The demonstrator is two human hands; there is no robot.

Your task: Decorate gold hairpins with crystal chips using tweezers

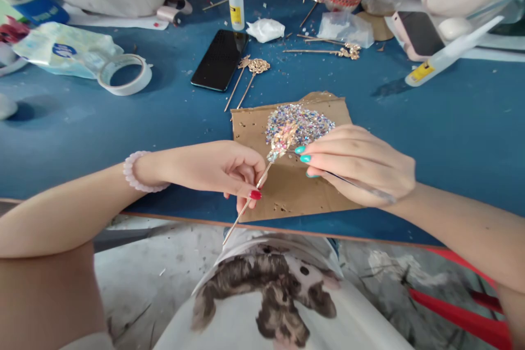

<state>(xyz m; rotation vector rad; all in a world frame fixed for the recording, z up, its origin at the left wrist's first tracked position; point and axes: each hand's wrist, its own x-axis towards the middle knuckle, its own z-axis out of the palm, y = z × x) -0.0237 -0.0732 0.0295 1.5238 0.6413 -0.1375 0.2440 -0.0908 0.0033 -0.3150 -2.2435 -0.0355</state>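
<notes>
My left hand (241, 175) pinches the thin stick of a gold hairpin (282, 141), whose ornamental head is partly covered in pink and clear stones. The hairpin slants, its head over the cardboard and its tail past the table's front edge. In my right hand (356, 167) are slim metal tweezers (353, 181), their tips close to the hairpin's head; whether they hold a stone is too small to tell. Behind the head spreads a pile of small multicoloured rhinestones (309, 123) on a piece of brown cardboard (303, 194).
Beyond the cardboard lie a black phone (220, 60), gold hairpins (258, 66) and more hairpins (348, 52). A glue bottle (236, 3) stands at the back; another glue bottle (451, 54) leans at right. A tape roll (125, 75) and wipes pack (68, 49) are at left.
</notes>
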